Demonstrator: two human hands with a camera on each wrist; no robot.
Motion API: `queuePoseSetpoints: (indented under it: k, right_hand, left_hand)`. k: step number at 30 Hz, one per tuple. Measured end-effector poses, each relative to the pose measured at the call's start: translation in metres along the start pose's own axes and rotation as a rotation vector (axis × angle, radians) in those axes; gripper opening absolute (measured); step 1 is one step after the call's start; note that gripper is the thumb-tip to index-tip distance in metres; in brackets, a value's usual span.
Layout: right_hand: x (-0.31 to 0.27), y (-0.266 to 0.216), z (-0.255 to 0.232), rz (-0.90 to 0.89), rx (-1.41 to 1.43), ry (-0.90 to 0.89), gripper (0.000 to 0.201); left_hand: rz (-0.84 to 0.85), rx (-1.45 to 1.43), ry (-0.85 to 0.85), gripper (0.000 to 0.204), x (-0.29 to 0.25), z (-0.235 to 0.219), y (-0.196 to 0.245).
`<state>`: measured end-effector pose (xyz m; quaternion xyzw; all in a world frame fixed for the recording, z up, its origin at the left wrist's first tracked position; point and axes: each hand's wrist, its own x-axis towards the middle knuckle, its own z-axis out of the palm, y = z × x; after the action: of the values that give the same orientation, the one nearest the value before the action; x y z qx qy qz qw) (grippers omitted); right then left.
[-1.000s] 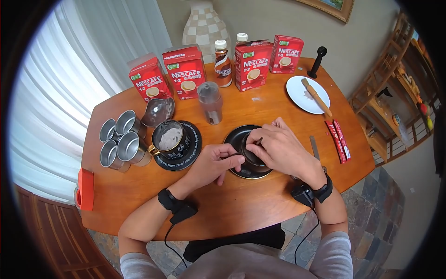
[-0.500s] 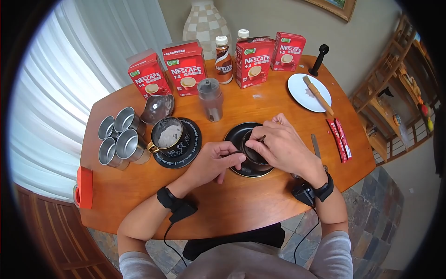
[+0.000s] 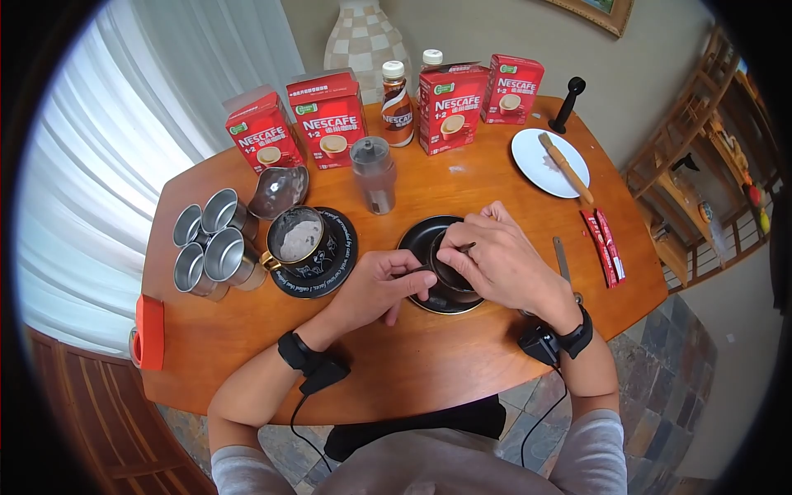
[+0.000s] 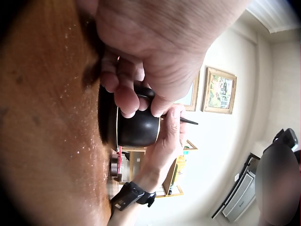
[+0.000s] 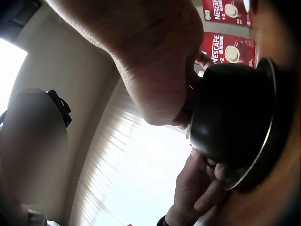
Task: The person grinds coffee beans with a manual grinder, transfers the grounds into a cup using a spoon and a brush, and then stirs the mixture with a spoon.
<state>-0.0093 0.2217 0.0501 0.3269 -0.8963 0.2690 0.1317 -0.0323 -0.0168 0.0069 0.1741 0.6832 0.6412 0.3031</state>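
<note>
A black cup (image 4: 138, 129) with a thin gold rim stands on a black saucer (image 3: 414, 238) in front of the person. My left hand (image 3: 386, 285) pinches the cup's handle (image 4: 146, 92) between thumb and fingers. Over the cup's mouth, my right hand (image 3: 502, 260) pinches a thin dark utensil (image 4: 189, 121) whose pointed end sticks out past the fingers. Its lower part is hidden inside the cup. Left of my left hand, a black cup with a gold handle (image 3: 313, 262) holds pale powder (image 3: 301, 241) and sits on a black lettered saucer (image 3: 340, 239).
Several metal cups (image 3: 227, 256) and a dark glossy bowl (image 3: 279, 191) stand at the left. A clear-lidded container (image 3: 374, 175), red Nescafe boxes (image 3: 328, 124) and bottles (image 3: 397, 103) are farther back. To the right lie a white plate (image 3: 535, 169) with a brush (image 3: 568, 169), and red sachets (image 3: 605, 247).
The head view has shifted slightly. Both hands keep nearly the same hold and place at the cup, and no object has visibly moved on the table.
</note>
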Motion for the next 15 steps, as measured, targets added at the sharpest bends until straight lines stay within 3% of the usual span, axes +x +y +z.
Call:
queuePoseSetpoints:
  k: [5,8,11,15]
  right_hand:
    - [0.002,-0.004,-0.008,0.034,-0.032,-0.096,0.021]
    - [0.002,0.0,0.004,-0.032,0.012,0.063,0.022]
    - [0.002,0.0,-0.003,0.01,-0.003,-0.058,0.022]
    - [0.001,0.001,0.003,-0.007,0.0,0.033,0.022]
  left_hand:
    - [0.003,-0.004,0.002,0.024,0.0,0.0,0.0]
    - [0.003,0.001,-0.002,0.024,0.0,0.001,0.0]
    - [-0.002,0.006,0.001,0.024,-0.001,0.0,0.002]
    - [-0.003,0.004,0.002,0.025,-0.001,0.0,0.001]
